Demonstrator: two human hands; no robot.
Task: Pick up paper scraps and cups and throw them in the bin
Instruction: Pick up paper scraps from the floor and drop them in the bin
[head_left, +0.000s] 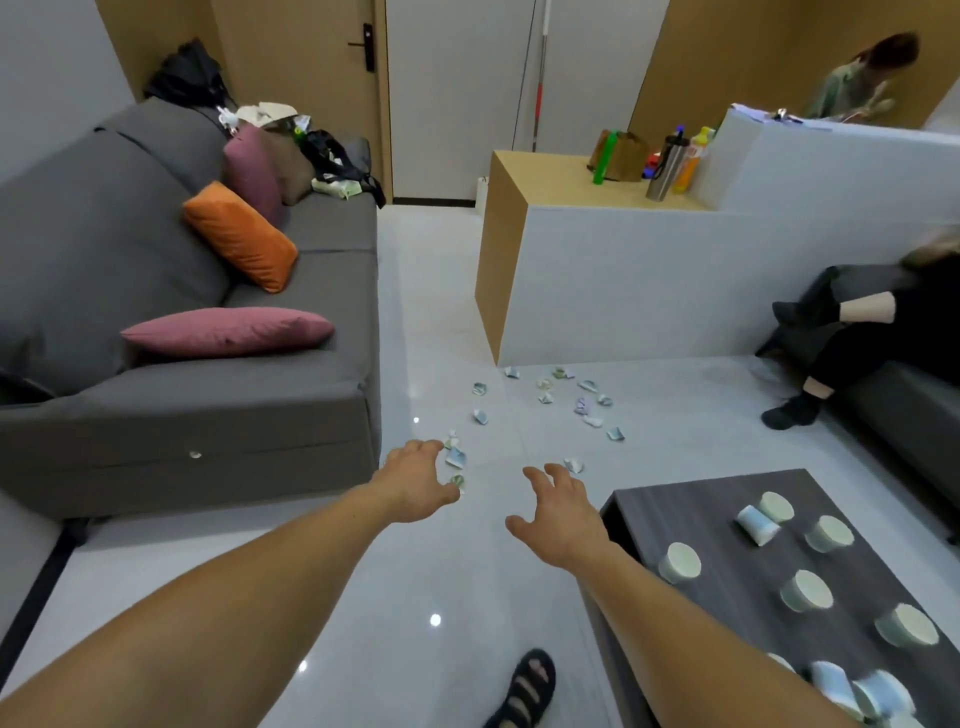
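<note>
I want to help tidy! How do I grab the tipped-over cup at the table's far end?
Probably from above: pinch the tipped cup across its curved wall, mid-length. It lies sideways on the table, wall facing up, and an upside-down cup crowds one end.

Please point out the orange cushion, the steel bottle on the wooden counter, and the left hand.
Orange rectangular fabric cushion (241, 236): head view, middle of its face.
Tall steel bottle (666, 174): head view, its metal body.
Left hand (415, 480): head view, back of hand.
</note>
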